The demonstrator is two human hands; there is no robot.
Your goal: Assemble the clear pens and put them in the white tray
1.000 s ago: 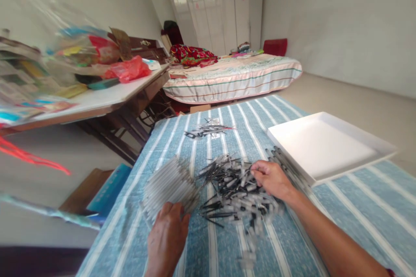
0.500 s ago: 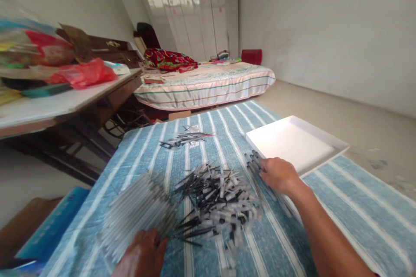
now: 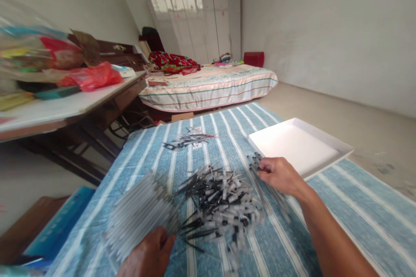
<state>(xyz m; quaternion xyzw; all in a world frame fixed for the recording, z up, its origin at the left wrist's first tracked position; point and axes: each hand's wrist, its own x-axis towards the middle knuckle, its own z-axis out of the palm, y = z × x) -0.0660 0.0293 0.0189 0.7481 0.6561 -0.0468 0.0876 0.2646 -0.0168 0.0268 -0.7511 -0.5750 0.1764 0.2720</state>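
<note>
My right hand (image 3: 281,175) is over a small row of capped pens (image 3: 276,197) on the striped cloth, fingers pinched on a pen at the row's far end. My left hand (image 3: 149,251) lies at the near right edge of a broad stack of clear pen barrels (image 3: 139,210). Its fingers are curled in, and what they hold, if anything, is hidden. Between the hands spreads a loose heap of white-clear caps and dark pen parts (image 3: 224,203). Farther back lies a smaller pile of thin dark pieces (image 3: 188,140) on a printed label.
A shallow white tray (image 3: 302,143) stands beyond my right hand, near the right side of the blue striped cloth (image 3: 364,207). At left is a desk (image 3: 71,108) with a red plastic bag (image 3: 97,77). A bed (image 3: 211,91) stands behind the table.
The whole view has shifted slightly to the right and down. My left hand has edged right along the barrels. My right hand stays at the row of pens, with little movement.
</note>
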